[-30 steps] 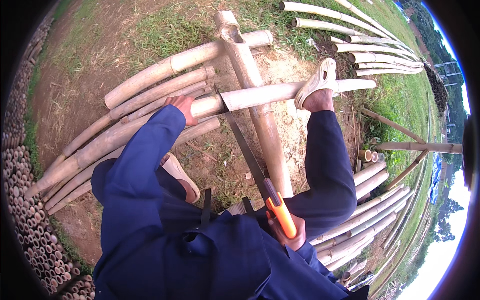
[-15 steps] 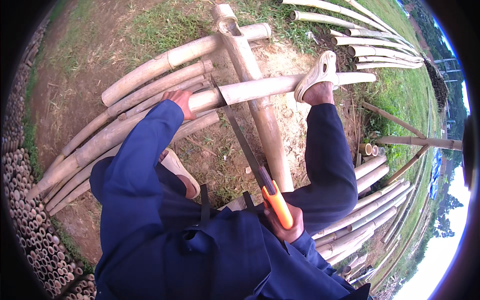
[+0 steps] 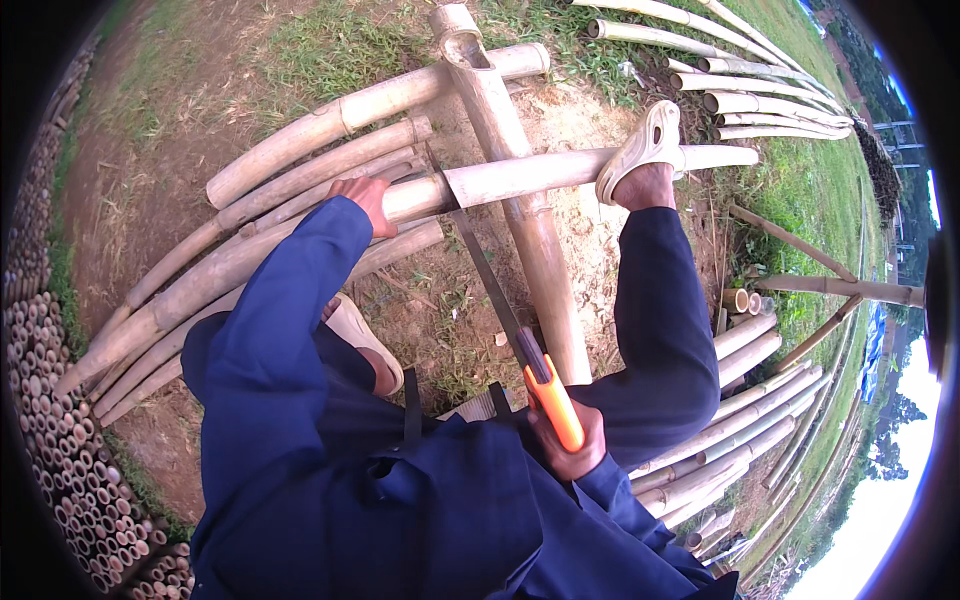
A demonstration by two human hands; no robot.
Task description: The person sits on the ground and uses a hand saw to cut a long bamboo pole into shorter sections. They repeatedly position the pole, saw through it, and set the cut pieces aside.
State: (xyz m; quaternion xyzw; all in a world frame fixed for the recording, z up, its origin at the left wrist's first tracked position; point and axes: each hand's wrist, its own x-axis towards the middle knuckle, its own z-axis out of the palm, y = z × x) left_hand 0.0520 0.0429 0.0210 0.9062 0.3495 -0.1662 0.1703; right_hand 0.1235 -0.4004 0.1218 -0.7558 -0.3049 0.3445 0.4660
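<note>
My right hand (image 3: 575, 440) is closed around the orange handle of a hand saw (image 3: 485, 265). The dark blade runs up and to the left from the handle. It sits across a pale bamboo pole (image 3: 540, 175), in a cut. Just left of the blade, my left hand (image 3: 365, 200) wraps over the same pole from above. My right foot, in a cream clog (image 3: 645, 150), presses on the pole's right part. Beneath the pole, a thicker bamboo post (image 3: 535, 250) lies crosswise and supports it.
Several bamboo poles (image 3: 275, 150) lie beside the held one at the left. Stacked bamboo pieces (image 3: 80, 450) line the left rim, ends outward. More poles (image 3: 760, 105) lie on grass at the upper right and others (image 3: 720, 450) at the lower right. My left clog (image 3: 365, 345) rests on soil.
The whole view has shifted slightly, moving the scene a little to the right. The saw stays in the cut, and both hands keep their grips.
</note>
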